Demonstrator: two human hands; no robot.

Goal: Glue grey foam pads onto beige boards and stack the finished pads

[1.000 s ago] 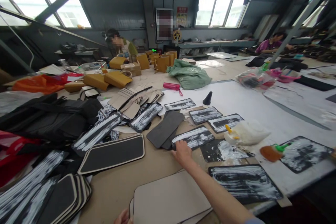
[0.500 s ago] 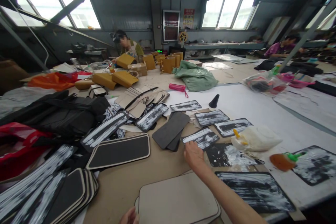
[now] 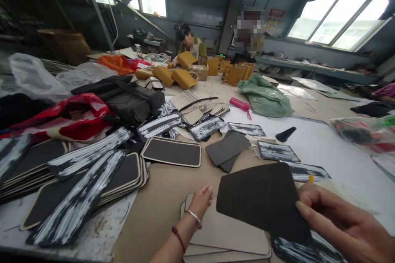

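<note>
My right hand [image 3: 345,222] pinches the right edge of a plain black panel [image 3: 259,199] between thumb and fingers, holding it raised and tilted. The panel overlaps the view of a small stack of beige, dark-edged panels [image 3: 228,226] below it. My left hand [image 3: 202,201], with a bangle and a dark red bracelet at the wrist, is over the stack's left part. Its fingers are curled together, with nothing visible in them; I cannot tell whether it touches the stack. A white-smeared black panel [image 3: 296,250] shows partly beneath my right hand.
Black panels with beige borders [image 3: 171,152] and white-streaked strips [image 3: 80,197] lie to the left. Two dark panels [image 3: 226,148] overlap ahead. Farther back are a black cone [image 3: 285,134], a green sack [image 3: 265,96] and mustard-coloured pieces [image 3: 183,79]. A person [image 3: 193,45] sits beyond them.
My right hand has come back from a white-smeared panel farther off and now holds up a black panel. My left hand has moved in over the beige stack. The view has swung left.
</note>
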